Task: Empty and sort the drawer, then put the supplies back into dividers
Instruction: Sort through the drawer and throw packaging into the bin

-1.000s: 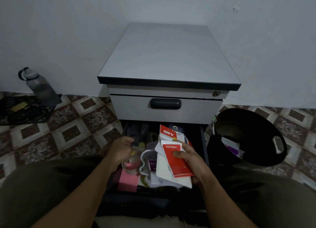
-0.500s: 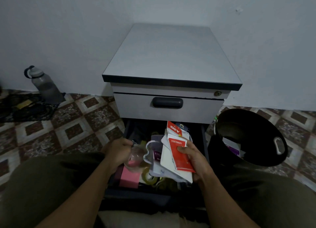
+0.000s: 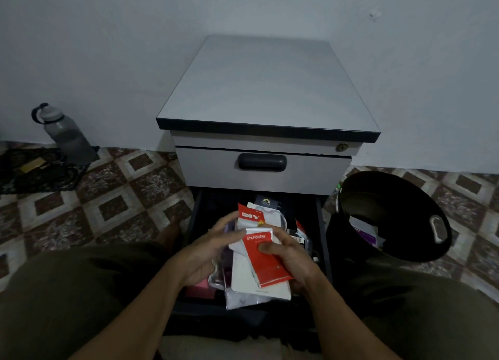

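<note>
Head view looks down over an open lower drawer [image 3: 322, 224] of a small grey cabinet [image 3: 267, 89] standing against a pale wall. Both hands meet at centre frame, above the drawer, around a bundle of stationery packets [image 3: 259, 276]. The right hand [image 3: 293, 259] grips the bundle from the right, its thumb pressed on a red card printed STATIONERY [image 3: 266, 259] while the fingers wrap behind. The left hand [image 3: 208, 251] cups the left side of the bundle, fingers curled loosely, with the fingertips touching the top edge near a second red card marked DIY [image 3: 249, 215]. Clear plastic wrapping and white backing cards hang below the red card.

Under the hands the drawer holds more loose supplies: a pink block [image 3: 199, 289] at lower left of the opening and a dark packet [image 3: 266, 201] toward the back; the rest is too dim to name. The upper drawer [image 3: 210, 168] is closed, its dark handle [image 3: 262, 162] centred.

At right of the frame a black bin [image 3: 405, 241] is tilted toward the camera, with paper scraps inside. At left, by the wall, a grey water bottle [image 3: 64, 135] stands on the patterned tile floor [image 3: 121, 197] beside a dark cloth [image 3: 37, 173]. Olive trouser legs fill the bottom corners.
</note>
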Demonstrator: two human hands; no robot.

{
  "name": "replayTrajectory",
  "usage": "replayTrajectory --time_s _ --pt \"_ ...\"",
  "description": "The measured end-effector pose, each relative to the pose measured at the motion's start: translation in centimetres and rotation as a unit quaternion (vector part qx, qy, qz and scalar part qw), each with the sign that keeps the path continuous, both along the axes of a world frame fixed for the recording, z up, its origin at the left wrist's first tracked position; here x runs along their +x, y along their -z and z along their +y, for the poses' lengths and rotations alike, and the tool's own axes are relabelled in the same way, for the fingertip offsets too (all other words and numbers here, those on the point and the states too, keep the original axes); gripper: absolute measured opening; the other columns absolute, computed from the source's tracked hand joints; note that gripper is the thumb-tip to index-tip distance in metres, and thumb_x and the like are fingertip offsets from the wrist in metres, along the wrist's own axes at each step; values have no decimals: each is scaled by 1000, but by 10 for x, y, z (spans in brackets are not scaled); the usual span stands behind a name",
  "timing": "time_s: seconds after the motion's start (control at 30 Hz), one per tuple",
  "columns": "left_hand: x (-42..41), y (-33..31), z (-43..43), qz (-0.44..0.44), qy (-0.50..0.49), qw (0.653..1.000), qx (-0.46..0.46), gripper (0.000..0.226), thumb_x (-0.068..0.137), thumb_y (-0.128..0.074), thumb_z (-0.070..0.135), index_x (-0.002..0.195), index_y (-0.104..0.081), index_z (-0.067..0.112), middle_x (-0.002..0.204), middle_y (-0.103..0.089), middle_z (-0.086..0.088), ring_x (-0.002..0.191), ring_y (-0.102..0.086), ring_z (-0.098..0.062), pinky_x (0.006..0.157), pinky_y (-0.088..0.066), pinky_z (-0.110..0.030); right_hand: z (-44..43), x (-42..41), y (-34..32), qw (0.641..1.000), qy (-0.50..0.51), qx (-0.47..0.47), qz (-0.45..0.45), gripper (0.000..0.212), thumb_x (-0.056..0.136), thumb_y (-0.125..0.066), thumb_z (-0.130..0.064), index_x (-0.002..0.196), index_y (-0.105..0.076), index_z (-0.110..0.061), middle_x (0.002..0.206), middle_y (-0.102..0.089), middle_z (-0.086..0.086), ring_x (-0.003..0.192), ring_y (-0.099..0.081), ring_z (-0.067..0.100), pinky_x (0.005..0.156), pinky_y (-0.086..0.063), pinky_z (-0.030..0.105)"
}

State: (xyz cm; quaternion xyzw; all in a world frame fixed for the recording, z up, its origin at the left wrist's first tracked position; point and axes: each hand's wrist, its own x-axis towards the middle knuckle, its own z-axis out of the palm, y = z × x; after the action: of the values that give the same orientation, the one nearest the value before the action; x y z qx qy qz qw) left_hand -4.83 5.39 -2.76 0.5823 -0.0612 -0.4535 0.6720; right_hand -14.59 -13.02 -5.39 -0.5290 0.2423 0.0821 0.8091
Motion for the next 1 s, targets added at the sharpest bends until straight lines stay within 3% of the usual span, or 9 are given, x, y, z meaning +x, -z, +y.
replayTrajectory --time_s 0.1,0.23,0.37,0.57,0.7,0.83,0.93,1.0 --pt "-5 3 -4 -56 10 998 15 82 75 -84 19 142 -45 47 127 -67 6 114 -67 -26 97 -54 -48 5 2 -3 1000 4 2 -7 44 79 -74 -6 118 -68 -26 113 -72 18 105 -68 41 92 -55 52" --pt "-3 7 -3 -85 45 994 56 91 76 -85 25 140 -35 64 127 -67 6 112 -68 -27 92 -55 -50 5 1 -8 1000 5 0 -9 41 83 -73 -7 119 -65 -25 111 -72 15 99 -71 37 79 -58 43" --pt "-3 8 -2 -68 42 994 78 59 79 -83 18 128 -62 44 120 -71 -6 108 -70 -27 96 -54 -53 8 1 -6 1000 1 -15 -16 41 83 -73 -8 118 -66 -28 111 -73 12 100 -71 35 79 -58 42" --pt "-4 13 1 -43 24 996 71 59 75 -84 4 119 -67 40 115 -73 -9 105 -71 -31 94 -54 -55 19 3 -5 999 -9 -44 -24 48 89 -67 -10 126 -60 -40 111 -73 4 99 -72 27 83 -59 41" --pt "-1 14 4 -23 26 998 60 64 75 -80 -1 125 -65 37 117 -72 -11 106 -70 -34 93 -55 -56 23 3 -7 996 -1 -81 -27 55 92 -64 -16 138 -49 -43 116 -70 -1 98 -72 19 84 -60 40" --pt "3 11 5 -9 14 998 54 68 73 -81 0 128 -62 35 116 -72 -11 104 -71 -34 87 -58 -53 21 4 -9 994 30 -96 -33 57 94 -64 -22 138 -43 -51 121 -63 -6 97 -72 16 79 -61 34" --pt "4 12 4 9 7 999 38 69 73 -80 0 130 -62 35 118 -71 -12 106 -70 -36 89 -57 -54 22 5 -8 995 42 -89 -31 62 95 -62 -19 144 -36 -46 125 -63 -1 99 -72 20 84 -60 41" --pt "2 14 2 23 1 999 25 69 73 -79 0 130 -62 36 122 -69 -15 108 -69 -38 89 -56 -54 25 6 -7 996 60 -64 -29 61 96 -59 -13 146 -33 -36 123 -66 5 97 -73 22 79 -61 40"
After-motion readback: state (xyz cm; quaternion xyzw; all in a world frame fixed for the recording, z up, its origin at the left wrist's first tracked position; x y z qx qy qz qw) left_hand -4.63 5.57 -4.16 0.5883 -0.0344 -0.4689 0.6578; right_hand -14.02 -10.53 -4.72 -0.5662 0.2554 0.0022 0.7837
